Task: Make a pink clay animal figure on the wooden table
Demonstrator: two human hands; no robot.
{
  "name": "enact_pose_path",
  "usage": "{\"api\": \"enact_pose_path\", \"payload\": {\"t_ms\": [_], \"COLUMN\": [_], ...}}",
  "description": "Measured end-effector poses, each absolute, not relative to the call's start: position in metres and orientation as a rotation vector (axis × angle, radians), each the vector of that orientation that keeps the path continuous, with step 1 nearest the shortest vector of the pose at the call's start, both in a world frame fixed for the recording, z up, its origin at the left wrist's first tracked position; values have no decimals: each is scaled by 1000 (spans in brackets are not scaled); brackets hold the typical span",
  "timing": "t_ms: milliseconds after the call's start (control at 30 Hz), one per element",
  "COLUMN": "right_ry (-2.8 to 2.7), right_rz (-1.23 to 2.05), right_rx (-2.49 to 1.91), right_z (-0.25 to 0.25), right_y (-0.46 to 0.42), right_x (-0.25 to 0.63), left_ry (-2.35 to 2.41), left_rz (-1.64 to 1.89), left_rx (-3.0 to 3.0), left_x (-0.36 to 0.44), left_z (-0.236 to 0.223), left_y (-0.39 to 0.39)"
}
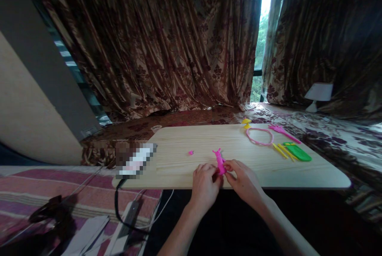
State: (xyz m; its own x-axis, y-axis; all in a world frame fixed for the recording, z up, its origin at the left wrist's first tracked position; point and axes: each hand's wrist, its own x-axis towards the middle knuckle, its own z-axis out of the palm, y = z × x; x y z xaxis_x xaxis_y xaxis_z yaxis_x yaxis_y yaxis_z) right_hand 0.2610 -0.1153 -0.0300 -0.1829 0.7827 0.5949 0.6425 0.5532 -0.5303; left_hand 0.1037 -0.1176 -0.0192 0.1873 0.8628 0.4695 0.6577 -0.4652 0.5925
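Note:
Near the front edge of the wooden table, a small bright pink figure (219,161) with thin prongs on top stands between my hands; it looks like modelling clay. My left hand (205,178) is closed on its lower left side, its fingertips partly hidden. On the other side, my right hand (241,176) pinches the lower right of the figure between thumb and index finger. A small pink piece (191,153) lies apart on the table, to the left of the figure.
On the table (176,136)'s right are a pink ring (260,143), a pink hand-shaped stick (285,133), yellow sticks (279,151), a green case (299,153) and a yellow piece (246,122). A blurred-out device (137,161) with a black cable (117,204) occupies the left end.

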Motion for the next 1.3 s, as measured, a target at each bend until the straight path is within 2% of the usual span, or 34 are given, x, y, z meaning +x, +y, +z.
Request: {"api": "enact_pose_path", "payload": {"t_ms": [900, 1133, 1300], "right_ry": [-1928, -1946, -2013], "right_rz": [102, 156, 263], "right_rx": [-1338, -1352, -1407], "right_z": [-37, -29, -19], "right_y": [-118, -107, -72], "right_x": [265, 284, 292], "left_ry": [1691, 1711, 1756], "left_rz": [1028, 918, 712], "left_rx": [2341, 2355, 2396], "left_x": [110, 89, 89], "left_z": [-27, -16, -11], "left_y": [-120, -99, -70]}}
